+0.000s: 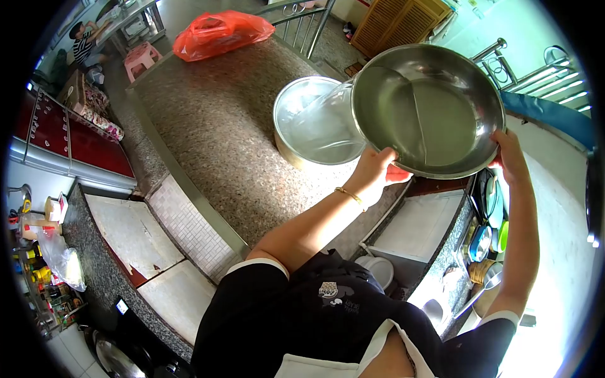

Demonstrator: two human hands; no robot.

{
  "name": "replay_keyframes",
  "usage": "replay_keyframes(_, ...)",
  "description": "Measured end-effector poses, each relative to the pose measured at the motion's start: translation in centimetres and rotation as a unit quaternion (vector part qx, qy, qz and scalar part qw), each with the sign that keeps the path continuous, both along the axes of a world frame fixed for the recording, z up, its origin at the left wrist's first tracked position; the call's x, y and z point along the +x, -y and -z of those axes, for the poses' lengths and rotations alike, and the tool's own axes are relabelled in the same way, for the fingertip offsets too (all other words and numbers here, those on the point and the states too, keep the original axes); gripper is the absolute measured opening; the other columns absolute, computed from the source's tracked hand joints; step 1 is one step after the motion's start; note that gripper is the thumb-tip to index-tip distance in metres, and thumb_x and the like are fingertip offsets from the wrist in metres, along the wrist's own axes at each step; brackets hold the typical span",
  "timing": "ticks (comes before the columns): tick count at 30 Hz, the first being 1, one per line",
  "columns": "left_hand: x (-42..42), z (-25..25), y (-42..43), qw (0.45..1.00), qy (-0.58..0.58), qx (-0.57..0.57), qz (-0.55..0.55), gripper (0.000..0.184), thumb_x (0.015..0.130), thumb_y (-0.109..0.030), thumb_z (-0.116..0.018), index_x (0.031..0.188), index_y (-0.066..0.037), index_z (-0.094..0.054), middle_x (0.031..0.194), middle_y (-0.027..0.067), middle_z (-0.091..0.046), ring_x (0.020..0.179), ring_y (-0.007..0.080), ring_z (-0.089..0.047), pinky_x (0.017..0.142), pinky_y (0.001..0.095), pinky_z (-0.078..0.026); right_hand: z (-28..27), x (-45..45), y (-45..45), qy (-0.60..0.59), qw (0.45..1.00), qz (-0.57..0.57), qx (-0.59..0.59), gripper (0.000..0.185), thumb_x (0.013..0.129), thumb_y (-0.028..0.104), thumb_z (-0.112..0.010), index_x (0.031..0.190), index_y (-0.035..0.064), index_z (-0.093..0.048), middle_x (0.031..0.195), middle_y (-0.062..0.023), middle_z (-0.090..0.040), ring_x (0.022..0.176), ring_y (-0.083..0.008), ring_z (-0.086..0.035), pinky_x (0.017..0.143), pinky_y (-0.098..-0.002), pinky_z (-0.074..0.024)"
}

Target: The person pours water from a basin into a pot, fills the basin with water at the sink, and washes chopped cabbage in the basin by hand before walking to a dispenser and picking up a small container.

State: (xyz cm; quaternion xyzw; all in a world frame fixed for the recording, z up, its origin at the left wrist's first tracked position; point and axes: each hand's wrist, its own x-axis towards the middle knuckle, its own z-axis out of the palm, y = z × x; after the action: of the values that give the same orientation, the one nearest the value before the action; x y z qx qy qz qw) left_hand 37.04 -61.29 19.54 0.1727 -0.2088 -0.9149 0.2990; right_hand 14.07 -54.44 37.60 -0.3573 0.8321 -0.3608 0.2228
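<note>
A wide stainless steel basin [450, 107] is held up and tilted, with clear water inside it. Over its left rim a sheet of water [328, 120] pours into a round metal pot [287, 148] standing on the speckled countertop [208, 126]. My left hand [379, 171], with a gold bracelet at the wrist, grips the basin's near lower rim. At the right side of the rim, my right hand [509, 156] is closed on the basin too. The water level in the pot is hard to make out.
A red plastic bag [222, 34] lies at the counter's far end. Below left is a dark worktop with bottles and a plastic bag [60, 255]; dishes and a ladle [482, 291] are at right. In the background, a person [88, 44] sits near a pink stool [141, 58].
</note>
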Motion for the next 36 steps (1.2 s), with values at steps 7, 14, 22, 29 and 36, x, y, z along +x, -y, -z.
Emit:
replay_keyframes(7,-0.8,-0.4,0.6,0.99,-0.089,0.104,-0.015,0.011,0.083,-0.005,-0.05,0.088,0.003,-0.054,0.081,0.0131,-0.062,0.069,0.0198,-0.062,0.064,0.0291,-0.055,-3.0,1.7,2.4,-0.144,0.988,-0.039,0.028,0.028,0.082,0.034,-0.051,0.076,0.0073,-0.055,0.055,-0.0007,-0.052,0.043,-0.0096,-0.05,0.039,-0.0229,-0.0401)
replay_keyframes(14,-1.5,-0.2,1.2,0.974,-0.142,0.175,-0.01,0.009,0.083,-0.005,-0.049,0.086,0.003,-0.052,0.079,0.0134,-0.061,0.065,0.019,-0.062,0.06,0.0268,-0.056,-5.6,4.0,5.8,-0.274,0.956,-0.097,0.032,0.043,0.084,0.043,-0.051,0.087,0.0008,-0.057,0.059,-0.0026,-0.053,0.043,-0.0098,-0.051,0.038,-0.0233,-0.0407)
replay_keyframes(22,-3.9,1.7,1.0,0.918,-0.303,0.253,0.019,0.018,0.085,-0.008,-0.044,0.093,0.005,-0.054,0.081,0.0153,-0.065,0.062,0.0192,-0.065,0.053,0.0261,-0.057,-6.2,11.7,8.6,-0.535,0.809,-0.228,-0.083,0.042,0.088,0.038,-0.052,0.111,0.003,-0.056,0.068,-0.01,-0.063,0.056,-0.016,-0.06,0.052,-0.0265,-0.0467)
replay_keyframes(29,-5.8,3.7,1.0,0.897,-0.382,0.224,0.019,0.025,0.085,-0.01,-0.044,0.105,0.003,-0.055,0.091,0.0158,-0.065,0.067,0.0196,-0.065,0.053,0.0252,-0.057,-5.8,21.5,7.2,-0.603,0.746,-0.277,-0.054,0.025,0.082,0.019,-0.054,0.095,-0.0026,-0.057,0.064,-0.0179,-0.065,0.042,-0.0192,-0.059,0.037,-0.0306,-0.049)
replay_keyframes(36,-6.2,4.4,0.0,0.872,-0.446,0.201,-0.007,0.028,0.084,-0.01,-0.046,0.11,-0.003,-0.055,0.097,0.0149,-0.064,0.074,0.0197,-0.065,0.054,0.0256,-0.058,-6.0,21.2,6.6,-0.609,0.741,-0.283,-0.003,0.022,0.081,0.016,-0.054,0.091,-0.0037,-0.058,0.059,-0.018,-0.065,0.034,-0.0139,-0.056,0.028,-0.0276,-0.0484)
